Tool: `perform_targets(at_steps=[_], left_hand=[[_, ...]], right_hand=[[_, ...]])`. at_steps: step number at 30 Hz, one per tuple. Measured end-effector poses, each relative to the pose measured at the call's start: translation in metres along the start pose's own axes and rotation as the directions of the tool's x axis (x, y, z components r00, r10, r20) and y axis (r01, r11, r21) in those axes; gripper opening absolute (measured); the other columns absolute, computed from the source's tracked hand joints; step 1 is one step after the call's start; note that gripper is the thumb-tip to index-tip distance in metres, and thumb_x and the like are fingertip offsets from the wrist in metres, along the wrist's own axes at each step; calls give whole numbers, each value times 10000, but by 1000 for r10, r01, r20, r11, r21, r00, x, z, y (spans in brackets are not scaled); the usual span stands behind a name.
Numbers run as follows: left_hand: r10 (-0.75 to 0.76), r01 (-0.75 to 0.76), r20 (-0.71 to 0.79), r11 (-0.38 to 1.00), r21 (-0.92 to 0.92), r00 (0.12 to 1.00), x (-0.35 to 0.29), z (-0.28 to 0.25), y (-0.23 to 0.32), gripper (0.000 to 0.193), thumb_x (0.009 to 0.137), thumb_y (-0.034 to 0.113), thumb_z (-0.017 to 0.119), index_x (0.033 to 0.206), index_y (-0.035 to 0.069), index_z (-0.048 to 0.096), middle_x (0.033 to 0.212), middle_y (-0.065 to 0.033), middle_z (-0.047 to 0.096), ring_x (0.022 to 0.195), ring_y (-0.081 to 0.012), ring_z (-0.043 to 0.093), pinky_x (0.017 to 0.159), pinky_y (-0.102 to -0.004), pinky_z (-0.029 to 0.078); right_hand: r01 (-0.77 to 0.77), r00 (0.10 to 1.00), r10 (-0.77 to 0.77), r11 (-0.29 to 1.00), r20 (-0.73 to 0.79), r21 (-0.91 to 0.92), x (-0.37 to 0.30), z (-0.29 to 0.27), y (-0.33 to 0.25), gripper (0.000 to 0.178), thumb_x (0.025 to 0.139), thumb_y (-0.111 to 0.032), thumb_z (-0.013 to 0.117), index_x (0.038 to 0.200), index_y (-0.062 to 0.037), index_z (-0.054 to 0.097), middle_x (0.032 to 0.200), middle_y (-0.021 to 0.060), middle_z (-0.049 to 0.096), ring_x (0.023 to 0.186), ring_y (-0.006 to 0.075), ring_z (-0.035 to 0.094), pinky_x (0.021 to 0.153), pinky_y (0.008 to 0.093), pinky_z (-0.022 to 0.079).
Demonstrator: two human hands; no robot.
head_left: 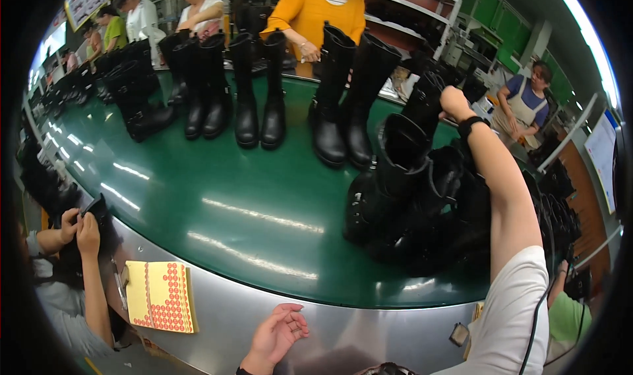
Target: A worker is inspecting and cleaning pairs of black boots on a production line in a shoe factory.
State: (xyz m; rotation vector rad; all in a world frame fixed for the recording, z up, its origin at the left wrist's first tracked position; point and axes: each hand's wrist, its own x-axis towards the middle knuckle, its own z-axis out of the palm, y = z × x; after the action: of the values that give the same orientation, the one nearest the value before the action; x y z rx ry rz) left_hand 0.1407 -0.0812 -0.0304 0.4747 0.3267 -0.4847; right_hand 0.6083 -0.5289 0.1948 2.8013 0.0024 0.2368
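1. The right hand [455, 103] reaches over the right side of the green worktop [217, 203], its fingers closed on the top of a tall black boot [422, 105].
2. That boot stands behind a crowded cluster of black boots [395, 171], some with buckles.
3. The left hand [278, 335] is palm up over the metal edge [227, 316], fingers loosely curled and parted.
4. Left of it lies a yellow sticker pad [138, 296] with round red stickers.
5. Across the worktop, upright boot pairs [273, 105] stand before a person in yellow [290, 9].
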Motion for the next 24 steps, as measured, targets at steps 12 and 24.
perform_targets(at_steps=[12, 24], left_hand=[[62, -63, 17, 992, 113, 998, 5, 0, 0, 262, 990, 219, 484, 1126, 5, 549, 883, -154, 642, 828, -283, 621, 760, -414, 512], [73, -85, 79, 984, 156, 994, 11, -6, 0, 320, 999, 219, 445, 1180, -12, 571, 914, -159, 664, 833, -269, 644, 759, -411, 554]], right_hand=[[-56, 874, 219, 932, -435, 358, -140, -190, 17, 425, 828, -512, 656, 1012, -141, 752, 942, 131, 735, 927, 304, 701, 813, 419, 545], [124, 968, 31, 801, -248, 585, -596, -72, -55, 199, 777, -222, 770, 683, -77, 674, 606, 66, 635, 522, 240, 604, 552, 346, 422]])
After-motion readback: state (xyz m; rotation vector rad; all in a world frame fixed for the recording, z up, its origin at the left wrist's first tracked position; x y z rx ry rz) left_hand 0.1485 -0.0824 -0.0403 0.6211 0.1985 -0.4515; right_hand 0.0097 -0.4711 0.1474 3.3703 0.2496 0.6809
